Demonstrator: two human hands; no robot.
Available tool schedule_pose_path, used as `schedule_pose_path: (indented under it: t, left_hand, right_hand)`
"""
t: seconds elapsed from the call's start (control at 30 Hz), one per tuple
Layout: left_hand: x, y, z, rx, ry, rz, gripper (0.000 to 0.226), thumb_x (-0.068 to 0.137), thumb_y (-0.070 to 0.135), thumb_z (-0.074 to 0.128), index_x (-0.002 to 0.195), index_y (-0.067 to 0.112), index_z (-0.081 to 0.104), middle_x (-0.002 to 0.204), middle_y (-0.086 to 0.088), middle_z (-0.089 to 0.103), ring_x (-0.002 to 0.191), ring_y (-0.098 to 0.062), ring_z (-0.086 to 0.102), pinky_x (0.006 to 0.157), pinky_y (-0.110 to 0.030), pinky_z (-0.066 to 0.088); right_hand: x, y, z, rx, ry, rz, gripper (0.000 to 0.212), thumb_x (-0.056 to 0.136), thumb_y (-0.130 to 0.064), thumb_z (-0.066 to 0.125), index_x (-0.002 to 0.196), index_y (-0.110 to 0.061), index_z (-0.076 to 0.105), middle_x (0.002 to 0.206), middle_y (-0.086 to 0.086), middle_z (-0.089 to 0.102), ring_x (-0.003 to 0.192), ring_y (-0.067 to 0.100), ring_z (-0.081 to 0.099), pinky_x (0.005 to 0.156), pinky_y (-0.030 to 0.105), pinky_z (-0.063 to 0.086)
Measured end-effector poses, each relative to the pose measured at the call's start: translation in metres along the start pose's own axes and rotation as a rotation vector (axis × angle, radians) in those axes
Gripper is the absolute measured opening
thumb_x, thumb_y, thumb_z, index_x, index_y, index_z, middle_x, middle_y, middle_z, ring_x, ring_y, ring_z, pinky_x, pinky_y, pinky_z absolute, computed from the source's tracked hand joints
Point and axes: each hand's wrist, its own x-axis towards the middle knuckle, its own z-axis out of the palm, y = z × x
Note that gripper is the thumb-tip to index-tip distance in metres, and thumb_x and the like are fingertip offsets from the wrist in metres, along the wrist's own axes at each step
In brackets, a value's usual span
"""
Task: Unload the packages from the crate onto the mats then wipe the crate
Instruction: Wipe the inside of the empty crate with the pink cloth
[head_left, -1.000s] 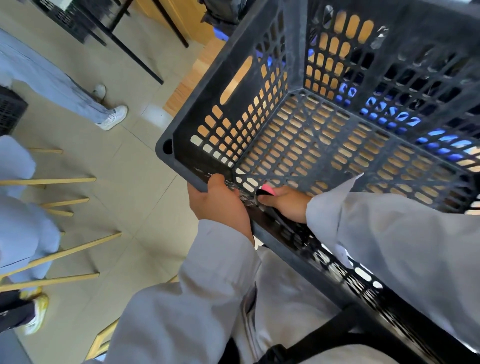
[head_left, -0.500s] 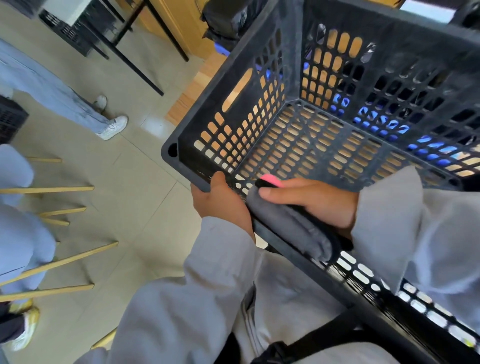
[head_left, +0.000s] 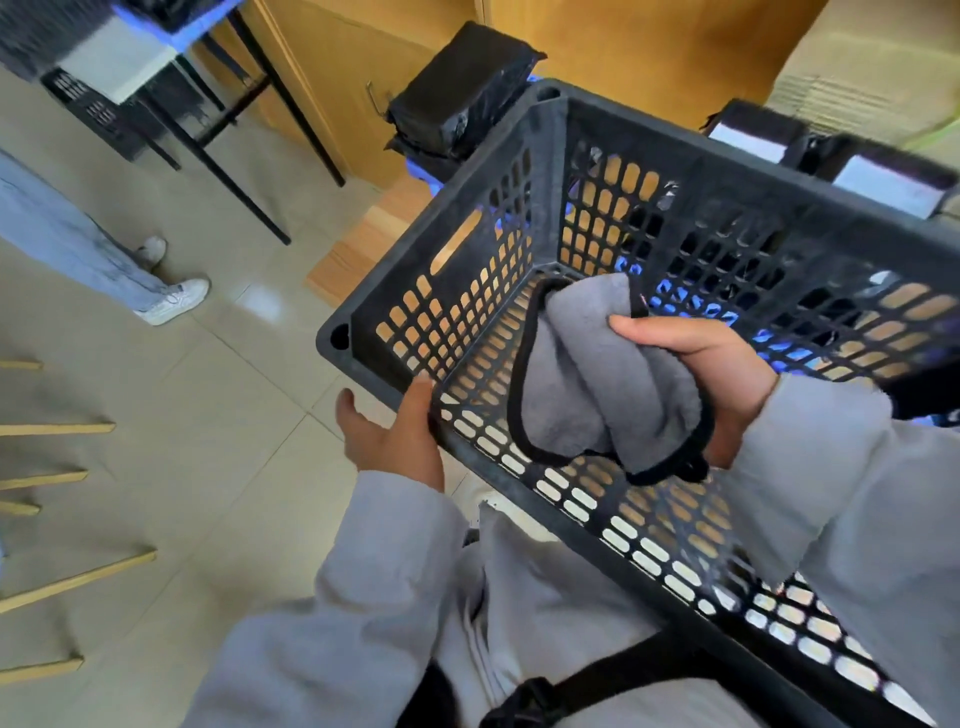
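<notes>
The black perforated crate is tipped toward me and has no packages in it. My right hand is inside it and grips a bunched grey cloth with black edging, held just above the crate's floor. My left hand is at the near left corner, outside the wall. One finger lies against the rim and the thumb stands off it. Black wrapped packages lie beyond the crate on a blue mat. More packages with white labels show at the back right.
Another person's legs and white shoes stand on the tiled floor at left. A black-legged table with a black crate under it is at the back left. Wooden cabinets line the back. Wooden chair legs jut in at far left.
My right hand lifted from the near rim and moved deeper into the crate, and the cloth has opened out from a tight roll. My left thumb came off the rim.
</notes>
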Motion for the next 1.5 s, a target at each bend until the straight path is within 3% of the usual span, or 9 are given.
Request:
schedule_pose_path:
  t: [0.17,0.27,0.43,0.57,0.83,1.07,1.23,1.37,1.5]
  left_hand:
    - [-0.017,0.034,-0.021,0.018,-0.222,0.719,0.037,0.082,0.034,0.068,0.118,0.036,0.059,0.124,0.011,0.059,0.111,-0.002,0.057,0.096,-0.022,0.045]
    - [-0.009,0.057,-0.009,0.181,-0.636,0.646,0.024,0.084,0.021,0.073,0.105,0.032,0.067,0.099,0.012,0.067,0.082,0.008,0.061,0.074,-0.007,0.046]
    - [0.014,0.060,0.009,0.296,-0.700,0.651,0.018,0.080,0.023,0.076,0.082,0.038,0.065,0.062,0.017,0.060,0.062,0.002,0.056,0.066,-0.011,0.045]
    - [0.024,0.062,0.014,0.462,-0.704,0.645,0.011,0.087,0.024,0.066,0.084,0.033,0.061,0.075,0.001,0.062,0.070,-0.014,0.059,0.073,-0.033,0.050]
    - [0.012,0.065,0.026,0.485,-0.826,0.604,0.026,0.086,0.022,0.067,0.102,0.037,0.053,0.085,0.006,0.065,0.073,-0.005,0.062,0.066,-0.026,0.056]
    - [0.019,0.052,0.021,0.702,-0.933,1.111,0.031,0.082,0.017,0.058,0.111,0.019,0.066,0.098,0.003,0.062,0.089,-0.016,0.057,0.076,-0.022,0.046]
    - [0.019,0.043,0.017,0.860,-1.106,1.372,0.030,0.080,0.028,0.048,0.094,0.010,0.068,0.099,-0.001,0.065,0.097,-0.023,0.056,0.078,-0.026,0.042]
    - [0.017,0.042,0.005,0.628,-1.326,1.152,0.025,0.087,0.012,0.062,0.110,0.013,0.073,0.115,0.003,0.069,0.107,-0.006,0.059,0.093,-0.013,0.043]
    - [0.028,0.051,-0.007,0.405,-1.010,1.100,0.024,0.088,0.009,0.057,0.100,0.020,0.075,0.095,0.010,0.072,0.090,0.000,0.063,0.078,-0.009,0.047]
  right_hand:
    - [0.006,0.011,0.005,0.008,-0.070,-0.074,0.046,0.088,-0.009,0.049,0.128,-0.023,0.064,0.125,0.012,0.068,0.113,0.029,0.066,0.094,0.044,0.054]
    - [0.012,0.014,0.010,-0.053,-0.145,-0.096,0.054,0.090,-0.006,0.048,0.142,-0.018,0.050,0.139,0.016,0.058,0.128,0.035,0.055,0.107,0.051,0.044]
    - [0.017,0.008,0.021,-0.075,0.033,-0.128,0.044,0.090,-0.013,0.051,0.133,-0.017,0.059,0.124,0.015,0.068,0.115,0.032,0.065,0.094,0.046,0.054]
    - [0.026,0.016,0.026,-0.333,0.382,-0.303,0.021,0.098,-0.009,0.053,0.113,-0.013,0.067,0.108,0.013,0.073,0.112,0.033,0.066,0.095,0.041,0.055]
    - [0.058,0.036,0.044,-0.744,0.812,-0.641,0.038,0.100,-0.016,0.050,0.089,-0.050,0.062,0.085,-0.028,0.069,0.086,-0.008,0.064,0.082,0.023,0.049]
    - [0.059,0.029,0.047,0.069,0.471,-0.376,0.024,0.098,-0.030,0.051,0.105,-0.013,0.066,0.090,0.009,0.068,0.077,0.023,0.066,0.072,0.034,0.054]
    - [0.062,0.033,0.043,0.056,0.584,-0.245,0.013,0.088,-0.019,0.067,0.097,-0.008,0.065,0.076,0.009,0.063,0.062,0.022,0.064,0.063,0.030,0.053]
    - [0.070,0.022,0.019,-0.048,0.714,-0.109,0.020,0.092,-0.020,0.066,0.104,-0.004,0.064,0.074,0.009,0.065,0.062,0.023,0.063,0.061,0.034,0.052]
    - [0.080,0.009,-0.021,-0.587,0.657,0.008,0.031,0.086,-0.019,0.074,0.116,-0.013,0.066,0.105,0.015,0.072,0.097,0.032,0.069,0.094,0.048,0.053]
